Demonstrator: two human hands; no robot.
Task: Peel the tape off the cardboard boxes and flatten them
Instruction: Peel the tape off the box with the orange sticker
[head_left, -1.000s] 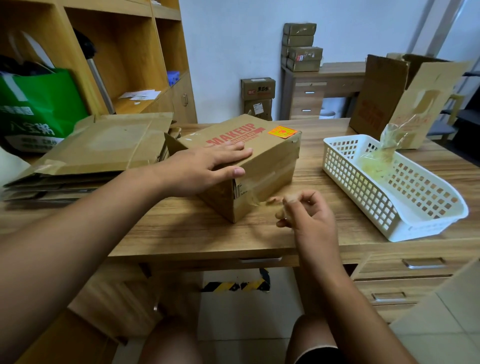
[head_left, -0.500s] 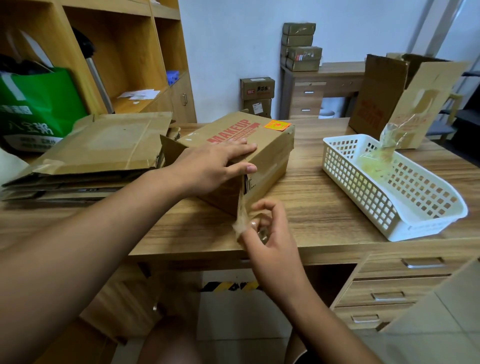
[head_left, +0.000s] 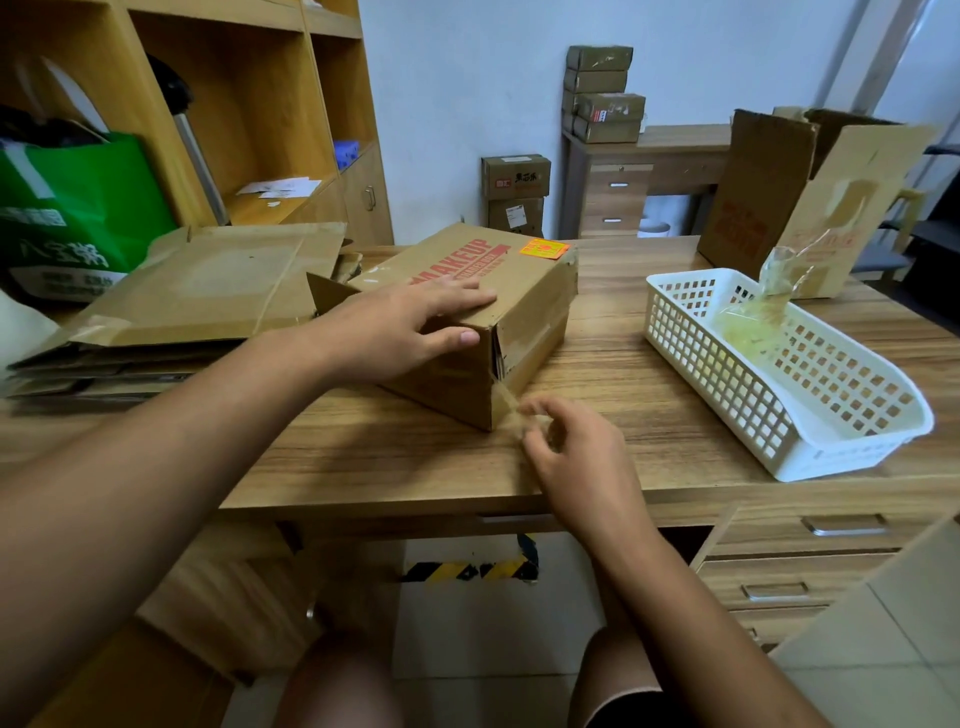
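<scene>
While peeling tape off the box, midway through step 1 of 2, by the look of it. Pins the box to the desk with the left hand: fingers spread flat on top, thumb against the near side. Pinches, with curled fingers of the right hand, a clear tape end trailing from the box's near bottom corner; hard to be fully sure with tape this transparent. Seemingly leaves more tape across the end face, so no flattening yet. Next: pull low and steady away from that corner, keeping the top pressed to prevent sliding or lifting. Then drop the strip into the basket, right of the box, beside the wad lying there. After that, open the flaps, press flat, add to the stack on the left.
</scene>
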